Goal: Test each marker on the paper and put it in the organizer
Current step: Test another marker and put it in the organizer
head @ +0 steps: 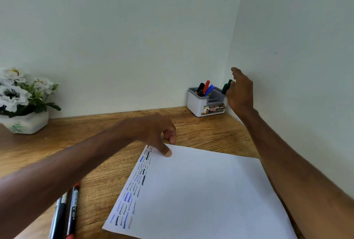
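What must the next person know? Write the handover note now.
Left hand: a fingertip presses the paper near its far corner.
Right hand: at the green marker by the organizer's right end; grip unclear.
Done: black marker, red marker and blue marker stand in the organizer; test squiggles run along the paper's left edge.
Left: seat the green marker, then test and store the two markers lying on the desk.
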Tool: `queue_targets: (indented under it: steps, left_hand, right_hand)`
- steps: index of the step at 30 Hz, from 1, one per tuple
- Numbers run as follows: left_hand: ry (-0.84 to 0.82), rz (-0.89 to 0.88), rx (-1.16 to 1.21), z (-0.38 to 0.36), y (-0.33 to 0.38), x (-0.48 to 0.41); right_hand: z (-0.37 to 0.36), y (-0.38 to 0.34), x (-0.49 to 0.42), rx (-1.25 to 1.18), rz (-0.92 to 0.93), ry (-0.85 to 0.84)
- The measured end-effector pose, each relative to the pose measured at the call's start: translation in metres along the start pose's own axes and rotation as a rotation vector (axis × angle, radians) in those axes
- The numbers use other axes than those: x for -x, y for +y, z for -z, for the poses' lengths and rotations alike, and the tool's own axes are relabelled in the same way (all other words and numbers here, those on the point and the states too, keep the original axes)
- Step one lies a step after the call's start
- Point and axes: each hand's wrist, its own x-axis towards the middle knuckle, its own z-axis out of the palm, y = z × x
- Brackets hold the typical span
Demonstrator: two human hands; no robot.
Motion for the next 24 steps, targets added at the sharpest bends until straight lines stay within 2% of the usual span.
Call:
queue_targets:
  steps: [5,14,17,20,24]
  left_hand:
    - [-0.015,0.012,-0.012,0.001,0.001,-0.001]
    - [0.024,0.047,-0.039,-0.005,0.009,0.007]
    - [0.088,0.021,-0.029,-0.012,0.007,0.021]
    - [0.152,0.005,0.084,-0.01,0.002,0.044]
    - [0.395,0.09,0.079,-0.002,-0.026,0.086]
  right_hand:
    - [0.003,-0.031,0.012,-0.005,0.127,0.08]
    - [-0.005,-0.091,0.056,-0.054,0.243,-0.052]
    - [-0.014,-0.117,0.082,-0.108,0.302,-0.19]
    - [-0.022,-0.145,0.11,-0.162,0.353,-0.317]
    - [-0.025,-0.18,0.149,-0.238,0.411,-0.446]
